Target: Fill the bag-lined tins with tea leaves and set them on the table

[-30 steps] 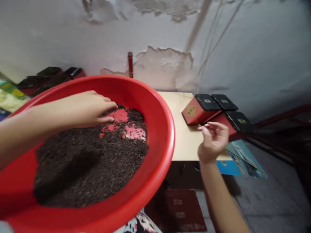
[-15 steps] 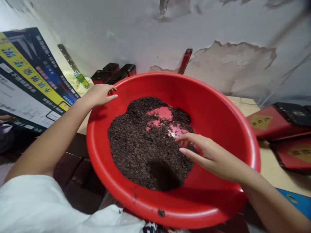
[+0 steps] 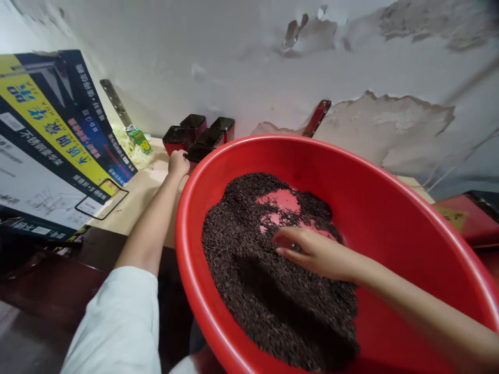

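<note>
peeling plaster wall (image 3: 249, 62) behind tan table (image 3: 136, 195); right hand (image 3: 312, 254) fingers loosely apart on leaves (image 3: 249, 270).

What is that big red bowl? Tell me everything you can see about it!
The red basin is large, round and looks like smooth, shiny plastic with a thick rolled rim. It fills the lower right of the view, tilted toward the camera. Inside lies a heap of dark loose tea leaves, with patches of bare red bottom showing near the middle. The right hand rests in it, fingers spread on the leaves. The left hand is outside, just beyond its far left rim, by small dark tins.
</note>
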`<state>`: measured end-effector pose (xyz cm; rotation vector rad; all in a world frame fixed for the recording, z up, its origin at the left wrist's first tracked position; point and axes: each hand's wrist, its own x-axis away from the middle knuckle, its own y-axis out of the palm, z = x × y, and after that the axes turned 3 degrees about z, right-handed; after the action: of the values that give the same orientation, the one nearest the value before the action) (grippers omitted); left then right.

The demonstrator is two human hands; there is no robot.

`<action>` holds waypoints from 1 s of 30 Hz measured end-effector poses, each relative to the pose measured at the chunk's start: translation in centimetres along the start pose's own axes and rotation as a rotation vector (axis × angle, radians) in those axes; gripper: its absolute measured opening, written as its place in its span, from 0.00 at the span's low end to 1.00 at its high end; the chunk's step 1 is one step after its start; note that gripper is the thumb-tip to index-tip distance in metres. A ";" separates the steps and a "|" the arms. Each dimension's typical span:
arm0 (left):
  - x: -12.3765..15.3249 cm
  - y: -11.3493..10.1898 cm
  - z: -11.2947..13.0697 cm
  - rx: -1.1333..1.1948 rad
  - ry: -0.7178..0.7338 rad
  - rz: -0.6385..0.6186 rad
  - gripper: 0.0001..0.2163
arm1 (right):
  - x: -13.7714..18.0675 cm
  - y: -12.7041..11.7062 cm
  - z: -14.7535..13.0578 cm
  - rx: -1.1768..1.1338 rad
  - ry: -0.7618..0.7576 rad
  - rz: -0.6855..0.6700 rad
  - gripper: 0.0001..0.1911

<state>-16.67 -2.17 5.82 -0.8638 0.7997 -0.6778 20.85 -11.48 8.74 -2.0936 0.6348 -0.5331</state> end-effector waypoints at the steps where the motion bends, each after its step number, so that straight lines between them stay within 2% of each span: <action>1: -0.3 0.3 0.0 0.008 -0.019 0.019 0.16 | -1.1 0.3 -0.5 0.039 -0.039 -0.015 0.11; 3: -0.9 0.7 0.2 0.020 -0.073 0.057 0.16 | -3.5 0.5 -1.4 0.128 -0.110 -0.014 0.09; 5: -1.9 1.1 0.5 0.031 -0.140 0.043 0.19 | -6.5 0.2 -2.4 0.207 -0.155 0.040 0.07; 8: -3.5 1.8 0.8 0.045 -0.226 -0.098 0.19 | -12.0 -0.9 -3.8 0.296 -0.195 0.246 0.05; 9: -3.9 2.0 0.9 0.043 -0.252 -0.149 0.18 | -13.8 -1.3 -4.2 0.313 -0.186 0.337 0.04; 12: -4.3 2.4 1.0 0.010 -0.318 -0.223 0.15 | -18.6 -2.1 -5.2 0.291 -0.125 0.443 0.07; 16: -3.3 1.6 0.4 -0.062 -0.324 -0.225 0.17 | -21.1 -1.8 -5.5 0.243 -0.082 0.506 0.09; 20: -2.2 -1.1 -1.1 -0.139 -0.275 -0.225 0.16 | -20.9 -0.9 -5.1 0.157 -0.078 0.474 0.06; 24: -1.1 -5.7 -2.5 -0.250 -0.249 -0.193 0.16 | -20.9 -0.3 -5.1 0.012 -0.081 0.473 0.06; 27: 0.1 -9.9 -2.7 -0.324 -0.191 -0.118 0.17 | -21.1 0.2 -5.5 -0.099 -0.100 0.495 0.06; 30: 1.7 -13.5 -1.3 -0.436 -0.146 0.024 0.17 | -21.0 1.0 -6.2 -0.238 -0.094 0.509 0.10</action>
<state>-19.45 -10.52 16.25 -1.2810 0.8377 -0.4160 0.62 -2.97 8.33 -2.0481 1.1752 -0.0722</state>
